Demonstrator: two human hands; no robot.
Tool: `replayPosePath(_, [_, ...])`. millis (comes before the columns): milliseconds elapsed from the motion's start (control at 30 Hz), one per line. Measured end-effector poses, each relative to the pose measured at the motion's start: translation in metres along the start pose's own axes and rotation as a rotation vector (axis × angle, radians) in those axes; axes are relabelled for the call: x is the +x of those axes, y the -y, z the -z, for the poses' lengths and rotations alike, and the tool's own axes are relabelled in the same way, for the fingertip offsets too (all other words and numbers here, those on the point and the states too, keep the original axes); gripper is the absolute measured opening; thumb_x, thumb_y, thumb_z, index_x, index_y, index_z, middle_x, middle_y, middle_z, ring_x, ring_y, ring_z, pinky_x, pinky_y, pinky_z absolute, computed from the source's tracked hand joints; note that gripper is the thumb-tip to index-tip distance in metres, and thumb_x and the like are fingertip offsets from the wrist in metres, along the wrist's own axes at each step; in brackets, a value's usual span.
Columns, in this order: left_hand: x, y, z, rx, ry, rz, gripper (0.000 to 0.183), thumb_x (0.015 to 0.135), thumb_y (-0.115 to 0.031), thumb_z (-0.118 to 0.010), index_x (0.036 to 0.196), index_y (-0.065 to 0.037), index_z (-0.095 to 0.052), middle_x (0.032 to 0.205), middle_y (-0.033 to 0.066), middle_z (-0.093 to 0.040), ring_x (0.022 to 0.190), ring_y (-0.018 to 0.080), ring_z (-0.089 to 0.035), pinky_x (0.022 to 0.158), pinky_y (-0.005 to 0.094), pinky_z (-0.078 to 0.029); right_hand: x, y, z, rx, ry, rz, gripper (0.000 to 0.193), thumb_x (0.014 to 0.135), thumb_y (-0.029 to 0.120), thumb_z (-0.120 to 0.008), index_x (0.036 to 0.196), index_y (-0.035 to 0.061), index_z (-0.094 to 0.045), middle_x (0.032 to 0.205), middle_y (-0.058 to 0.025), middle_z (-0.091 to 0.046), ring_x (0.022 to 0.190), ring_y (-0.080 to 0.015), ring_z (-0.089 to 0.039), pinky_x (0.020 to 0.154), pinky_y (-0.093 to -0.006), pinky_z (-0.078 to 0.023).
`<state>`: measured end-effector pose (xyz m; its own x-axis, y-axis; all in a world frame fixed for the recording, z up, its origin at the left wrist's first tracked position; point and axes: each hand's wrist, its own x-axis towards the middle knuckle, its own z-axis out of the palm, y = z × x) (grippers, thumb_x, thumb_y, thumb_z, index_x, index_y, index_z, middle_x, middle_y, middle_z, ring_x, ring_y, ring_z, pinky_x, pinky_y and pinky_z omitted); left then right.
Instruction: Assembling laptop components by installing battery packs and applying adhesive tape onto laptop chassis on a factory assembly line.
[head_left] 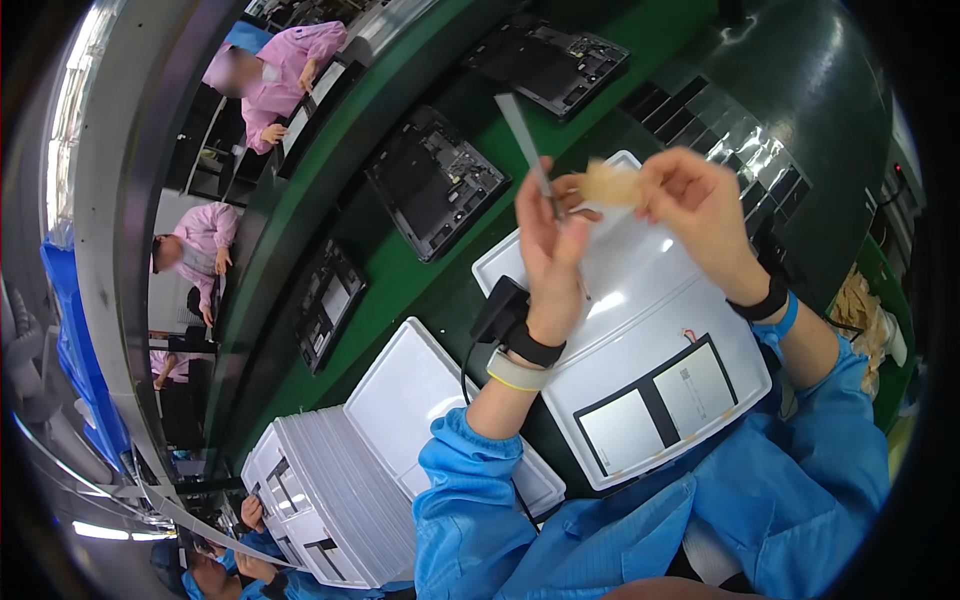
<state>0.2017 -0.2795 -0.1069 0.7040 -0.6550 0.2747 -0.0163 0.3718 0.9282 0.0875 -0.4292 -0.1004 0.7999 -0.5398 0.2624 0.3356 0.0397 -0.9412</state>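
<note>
Left hand (548,265) and right hand (705,210) are holding a grey strip (522,132) and a tan piece (608,186) above the white tray (640,365).
The left hand is gripping the slim strip between its fingers, one end pointing up past the tray's far-left edge. The right hand is pinching the tan piece between thumb and fingers over the tray's far part; blur is hiding whether the left hand is touching it. Two white panels (695,390) with black edging are lying inside the tray's near part. A tray stack (345,485) is standing left of the tray, and dark device cases (435,190) are resting beyond it.
</note>
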Motion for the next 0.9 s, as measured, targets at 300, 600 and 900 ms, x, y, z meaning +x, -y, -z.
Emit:
replayPosePath(300, [0.002,0.002,0.005,-0.008,-0.040,0.049,0.071,0.103,-0.024,-0.063,0.156,-0.005,-0.021,0.141,0.0188,-0.047,0.130,0.0265,-0.051,0.108,0.0390,-0.043,-0.019,0.019,-0.032,-0.404,0.211,0.283,0.012,0.086,-0.002,-0.073,0.098,-0.0026,-0.071,0.089,-0.0104,-0.072,0.079,-0.0177,-0.073,0.072,-0.0279,-0.058])
replayPosePath(600, [-0.006,0.001,-0.009,-0.132,-0.014,0.151,0.074,0.101,-0.062,-0.045,0.152,-0.009,-0.036,0.143,0.0183,-0.052,0.130,0.0328,-0.055,0.112,0.0474,-0.042,-0.021,0.013,-0.015,-0.278,0.228,0.193,0.011,0.089,0.005,-0.074,0.096,-0.0031,-0.070,0.085,-0.0090,-0.072,0.075,-0.0124,-0.071,0.069,-0.0269,-0.058])
replayPosePath(900, [0.003,-0.013,-0.006,-0.441,-0.148,0.304,0.073,0.099,-0.053,-0.051,0.146,0.002,-0.044,0.134,0.0167,-0.057,0.127,0.0323,-0.056,0.111,0.0436,-0.044,-0.054,0.062,0.116,-0.313,-0.578,0.394,0.016,0.094,0.009,-0.070,0.106,-0.0013,-0.073,0.096,-0.0098,-0.073,0.081,-0.0143,-0.072,0.071,-0.0292,-0.060])
